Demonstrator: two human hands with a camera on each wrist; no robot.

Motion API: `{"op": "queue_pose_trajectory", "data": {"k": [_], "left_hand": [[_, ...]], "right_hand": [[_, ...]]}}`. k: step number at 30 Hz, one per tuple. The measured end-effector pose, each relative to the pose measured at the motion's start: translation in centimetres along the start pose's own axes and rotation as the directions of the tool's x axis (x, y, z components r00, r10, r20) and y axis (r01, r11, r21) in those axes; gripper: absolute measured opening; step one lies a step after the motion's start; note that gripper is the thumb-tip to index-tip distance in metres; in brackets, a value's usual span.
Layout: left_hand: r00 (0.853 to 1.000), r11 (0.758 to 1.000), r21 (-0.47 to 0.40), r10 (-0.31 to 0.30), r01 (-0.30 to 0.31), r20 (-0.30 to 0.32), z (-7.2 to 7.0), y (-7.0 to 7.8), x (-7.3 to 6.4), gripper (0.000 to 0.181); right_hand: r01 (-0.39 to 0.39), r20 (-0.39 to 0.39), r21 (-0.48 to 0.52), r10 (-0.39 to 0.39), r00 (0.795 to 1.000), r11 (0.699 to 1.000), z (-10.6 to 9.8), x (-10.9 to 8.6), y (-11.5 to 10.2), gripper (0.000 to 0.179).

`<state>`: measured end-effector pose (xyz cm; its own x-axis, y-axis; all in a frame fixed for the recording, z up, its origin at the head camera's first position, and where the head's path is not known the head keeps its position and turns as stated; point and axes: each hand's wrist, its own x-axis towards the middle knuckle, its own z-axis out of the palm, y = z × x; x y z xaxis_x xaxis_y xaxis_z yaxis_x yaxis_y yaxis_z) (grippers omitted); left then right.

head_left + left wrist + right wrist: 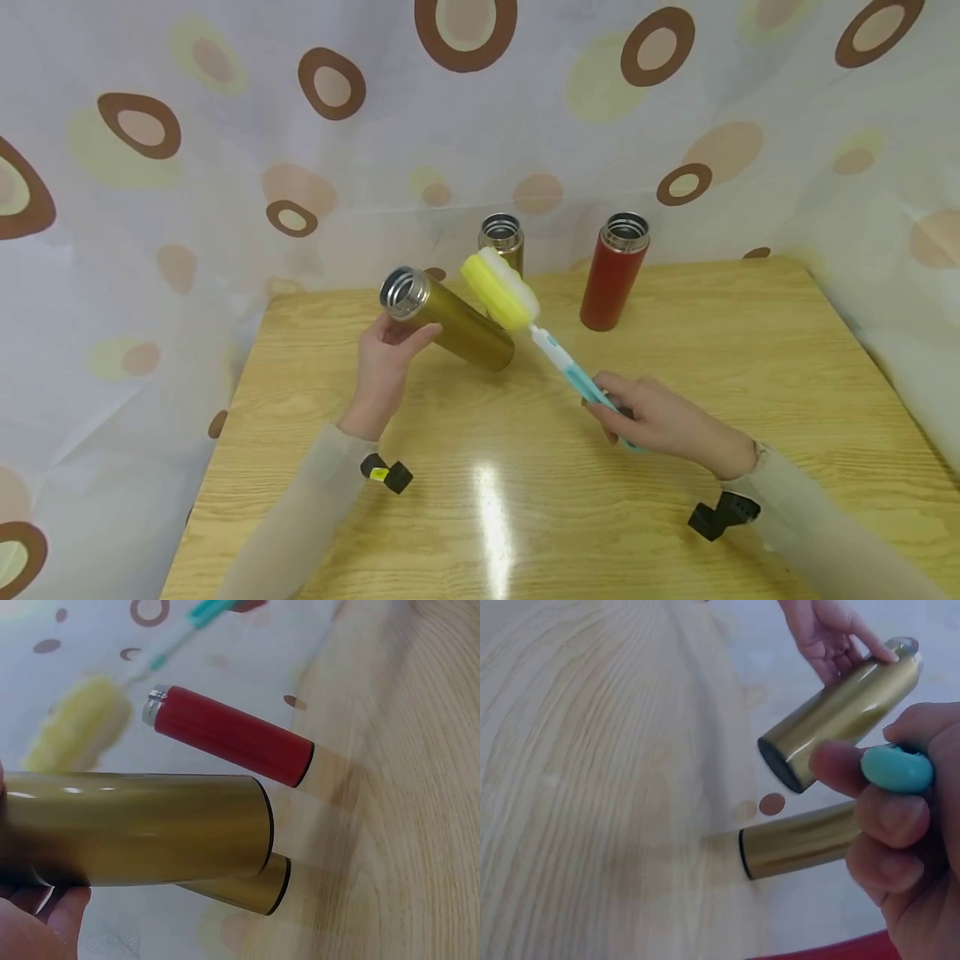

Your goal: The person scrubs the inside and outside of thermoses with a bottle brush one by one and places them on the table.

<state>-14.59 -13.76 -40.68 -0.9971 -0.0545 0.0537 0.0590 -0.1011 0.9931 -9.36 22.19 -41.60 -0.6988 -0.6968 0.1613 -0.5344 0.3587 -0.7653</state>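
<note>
My left hand (386, 362) grips a gold thermos bottle (465, 331) near its neck. The bottle is lidless and tilted, its steel mouth toward the upper left and its base toward the lower right. In the left wrist view the same gold bottle (142, 829) fills the near left, clear of the table. My right hand (652, 412) holds a bottle brush by its turquoise handle (585, 385). The yellow and white sponge head (501, 287) points up and left, to the right of the tilted bottle. In the right wrist view the handle's end (898, 769) sticks out between my fingers.
A second gold bottle (502, 237) stands upright at the back, partly hidden by the sponge head. To its right stands an open red bottle (615, 271). The wooden table (420, 500) meets a patterned cloth (360, 167) behind and at the sides.
</note>
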Motion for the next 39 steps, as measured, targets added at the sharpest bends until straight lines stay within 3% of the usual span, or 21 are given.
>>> {"op": "queue_pose_trajectory", "data": {"k": [7, 13, 18, 25, 30, 34, 39], "left_hand": [[1.000, 0.999, 0.036, 0.015, -0.015, 0.010, 0.6, -0.2, -0.2, 0.049], [0.998, 0.998, -0.001, 0.065, -0.065, -0.015, 0.6, 0.3, -0.2, 0.045], [0.996, 0.995, -0.056, 0.084, -0.085, -0.021, 0.4, 0.4, -0.2, 0.047], [0.999, 0.998, 0.038, 0.047, -0.047, 0.016, 0.5, 0.0, -0.3, 0.048], [0.999, 0.998, 0.061, 0.031, -0.033, 0.027, 0.9, 0.0, -0.5, 0.049], [0.998, 0.996, 0.049, 0.069, -0.070, 0.011, 0.9, 0.3, -0.4, 0.047], [0.994, 0.994, -0.014, 0.111, -0.111, -0.009, 0.6, 0.6, -0.4, 0.045]], "right_hand": [[0.074, 0.032, 0.003, -0.074, 0.997, 0.997, 0.6, 1.0, -1.1, 0.019], [-0.070, 0.124, 0.054, 0.063, 0.990, 0.996, 0.9, 0.1, -0.2, 0.020], [-0.137, 0.135, 0.031, 0.132, 0.982, 0.990, 0.7, -0.6, 0.7, 0.020], [0.011, 0.069, -0.005, -0.010, 0.998, 1.000, 0.5, 0.2, -0.2, 0.019], [0.053, 0.093, -0.008, -0.052, 0.994, 0.999, 0.9, 0.7, -0.8, 0.018], [0.014, 0.120, 0.014, -0.016, 0.993, 1.000, 1.2, 0.3, -0.2, 0.020], [-0.089, 0.168, 0.029, 0.083, 0.982, 0.996, 1.1, -0.7, 0.8, 0.019]]}}
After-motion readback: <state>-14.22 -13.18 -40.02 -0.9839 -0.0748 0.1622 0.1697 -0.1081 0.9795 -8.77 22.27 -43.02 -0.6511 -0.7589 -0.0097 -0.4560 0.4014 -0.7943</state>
